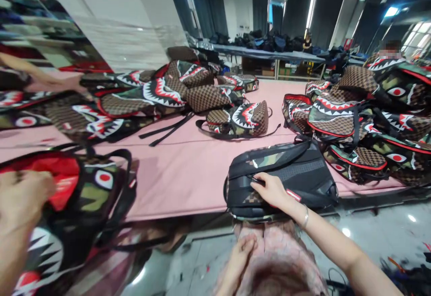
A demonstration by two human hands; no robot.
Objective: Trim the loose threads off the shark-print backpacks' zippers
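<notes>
A black backpack (303, 177) with checked and camouflage panels lies with its strap side up at the table's front edge. My right hand (271, 190) is over it, its thumb and fingers closed on a small black piece of strap or webbing. Lower down, beside the pink patterned clothing (286, 251), my left hand (244, 249) has its fingers curled together just below the table edge. What it holds, if anything, cannot be made out.
A co-worker's hand (23, 197) is at an open red-lined backpack (85, 188) on the left. Piles of shark-mouth backpacks (161, 92) and more backpacks (340, 116) cover parts of the pink table (175, 179). One small bag (239, 119) lies between them.
</notes>
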